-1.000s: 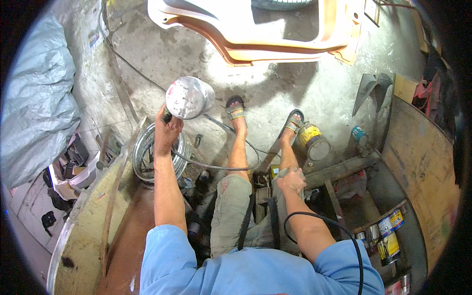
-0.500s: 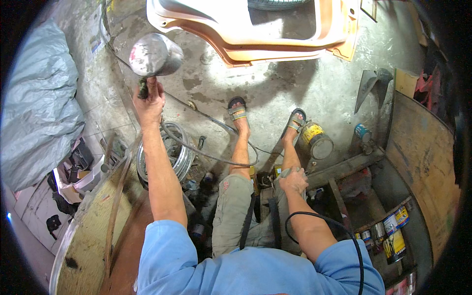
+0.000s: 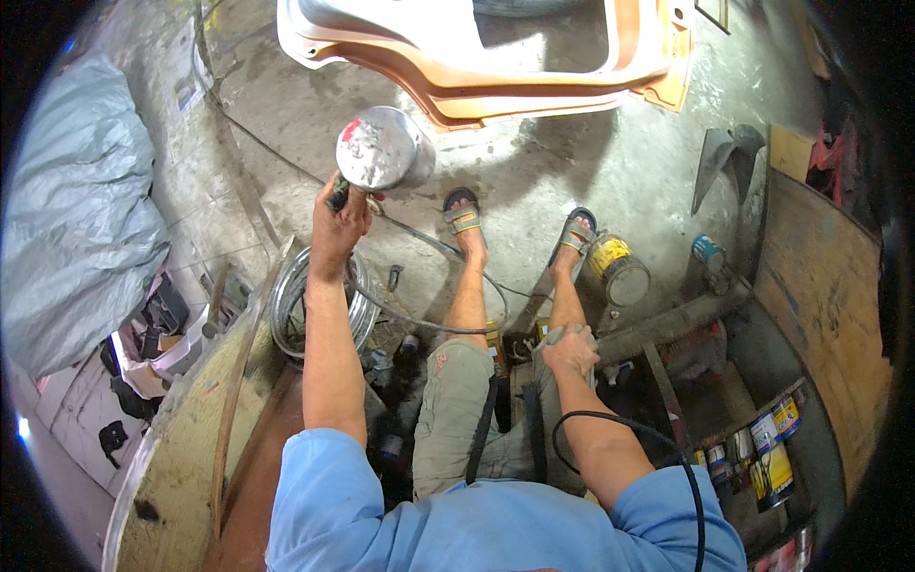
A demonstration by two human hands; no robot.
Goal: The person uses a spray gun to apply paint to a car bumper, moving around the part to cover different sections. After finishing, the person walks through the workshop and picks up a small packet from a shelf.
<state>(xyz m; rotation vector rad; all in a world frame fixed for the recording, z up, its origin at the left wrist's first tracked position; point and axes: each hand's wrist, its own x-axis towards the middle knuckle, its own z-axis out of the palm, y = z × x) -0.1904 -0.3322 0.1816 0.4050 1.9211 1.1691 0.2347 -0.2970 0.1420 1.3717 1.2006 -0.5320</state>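
Note:
A paint spray gun (image 3: 383, 149) with a large silver cup is up in front of me, its cup marked with a red smear. Around its dark handle my left hand (image 3: 340, 231) is closed, the arm stretched forward. From near this hand a grey hose (image 3: 419, 236) trails down and loops by my left shin. Beyond the gun lies a large orange vehicle body panel (image 3: 456, 103), brightly lit, with a wide opening; gun and panel look apart. My right hand (image 3: 572, 351) rests on my right knee, fingers bent over it; nothing shows in its grip.
A yellow-labelled tin (image 3: 624, 276) stands beside my right foot, and a small teal can (image 3: 706, 250) farther right. Coiled tubing (image 3: 360, 319) lies left of my legs. Grey sheeting (image 3: 76, 210) covers the left side. Paint cans (image 3: 770, 467) sit in a wooden frame at right.
My left hand has carried the spray gun to the right and slightly nearer to me. The hose near it has shifted along. My right hand stays on the knee.

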